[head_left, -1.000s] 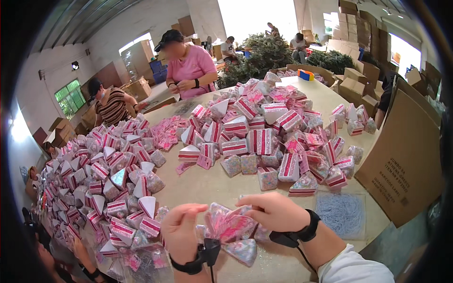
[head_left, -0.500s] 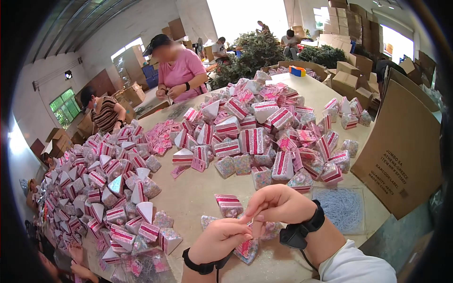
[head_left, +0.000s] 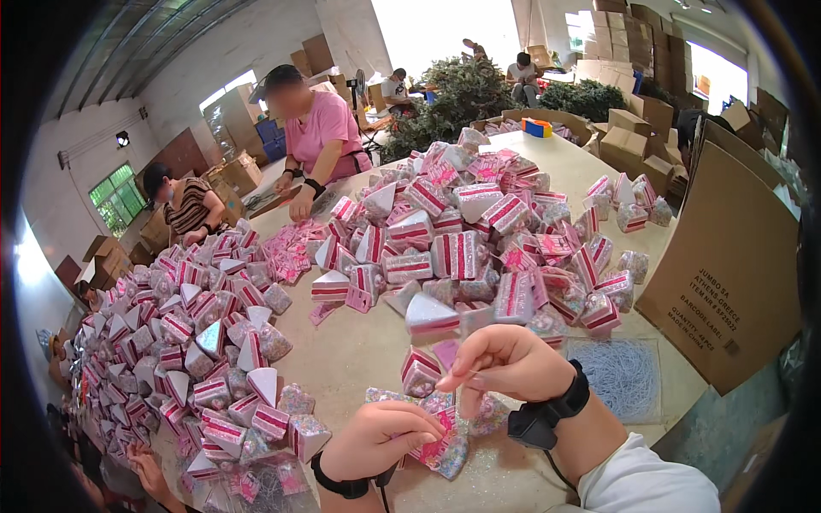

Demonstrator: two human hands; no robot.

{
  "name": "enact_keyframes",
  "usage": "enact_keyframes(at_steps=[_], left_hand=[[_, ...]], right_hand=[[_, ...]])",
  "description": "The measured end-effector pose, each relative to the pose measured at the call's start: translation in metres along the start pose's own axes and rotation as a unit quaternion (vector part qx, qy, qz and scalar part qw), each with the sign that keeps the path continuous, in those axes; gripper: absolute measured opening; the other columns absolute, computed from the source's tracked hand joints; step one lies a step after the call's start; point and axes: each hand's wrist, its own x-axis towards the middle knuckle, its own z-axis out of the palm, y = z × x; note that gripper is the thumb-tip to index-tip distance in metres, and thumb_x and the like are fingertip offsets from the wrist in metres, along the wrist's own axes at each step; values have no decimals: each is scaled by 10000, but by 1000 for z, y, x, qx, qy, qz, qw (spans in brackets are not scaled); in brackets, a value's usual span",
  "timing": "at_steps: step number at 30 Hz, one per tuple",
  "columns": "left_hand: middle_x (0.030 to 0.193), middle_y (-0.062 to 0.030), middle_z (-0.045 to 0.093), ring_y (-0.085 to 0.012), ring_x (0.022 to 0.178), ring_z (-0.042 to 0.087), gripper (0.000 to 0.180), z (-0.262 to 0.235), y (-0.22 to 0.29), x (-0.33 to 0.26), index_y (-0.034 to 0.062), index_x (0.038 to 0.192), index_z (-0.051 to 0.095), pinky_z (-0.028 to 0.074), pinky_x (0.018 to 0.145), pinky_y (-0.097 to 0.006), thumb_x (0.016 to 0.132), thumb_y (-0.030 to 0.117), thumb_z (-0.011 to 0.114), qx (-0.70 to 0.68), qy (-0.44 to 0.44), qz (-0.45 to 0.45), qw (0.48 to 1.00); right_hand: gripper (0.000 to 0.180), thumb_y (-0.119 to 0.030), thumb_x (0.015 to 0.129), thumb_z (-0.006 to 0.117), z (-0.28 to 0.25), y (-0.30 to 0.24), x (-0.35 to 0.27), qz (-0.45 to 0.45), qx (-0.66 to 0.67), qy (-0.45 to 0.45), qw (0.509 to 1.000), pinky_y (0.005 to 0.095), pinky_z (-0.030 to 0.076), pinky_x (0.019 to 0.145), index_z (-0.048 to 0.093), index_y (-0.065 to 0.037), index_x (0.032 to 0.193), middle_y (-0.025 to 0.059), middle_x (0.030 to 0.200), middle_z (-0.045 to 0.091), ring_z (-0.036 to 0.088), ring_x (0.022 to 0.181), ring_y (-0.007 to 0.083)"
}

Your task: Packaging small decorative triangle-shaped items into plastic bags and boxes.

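Observation:
My left hand is closed, its fingertips pressed over a pink printed tag on a glittery cake-slice ornament. Just above and to the right, my right hand makes a pinch in the air. Whatever either hand grips is too thin or hidden to make out. Beyond the fingers stands a pink-and-white cake-slice ornament with a pink tag beside it. More glittery pieces show between and under my hands. A white-topped slice lies at the near edge of the middle pile.
Heaped cake slices cover the table's left side and middle. Pink tags lie between the heaps. A clear tray of pale strings is by my right forearm, a large carton beyond. Co-workers stand across the table.
My hands have come apart, the left moving down and left. A white-topped slice now lies at the pile's near edge, and the slice beyond my fingers has turned. The pink-shirted co-worker reaches toward the tags.

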Motion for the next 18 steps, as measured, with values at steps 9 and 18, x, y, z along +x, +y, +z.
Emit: enact_keyframes(at_steps=[9,18], left_hand=[[1007,-146,661,-239,962,629,111,0,3,0,-12,887,687,485,827,-346,827,75,654,11,47,3,999],[1110,-176,638,-275,1066,574,130,21,7,4,0,906,717,437,909,-360,811,60,652,-73,241,108,962]], right_hand=[[117,-92,925,573,0,-5,2,19,-100,49,994,232,509,557,634,6,943,99,899,689,639,636,107],[155,-92,856,615,26,11,5,68,-334,-13,940,275,472,599,627,34,946,77,742,630,575,646,130]])
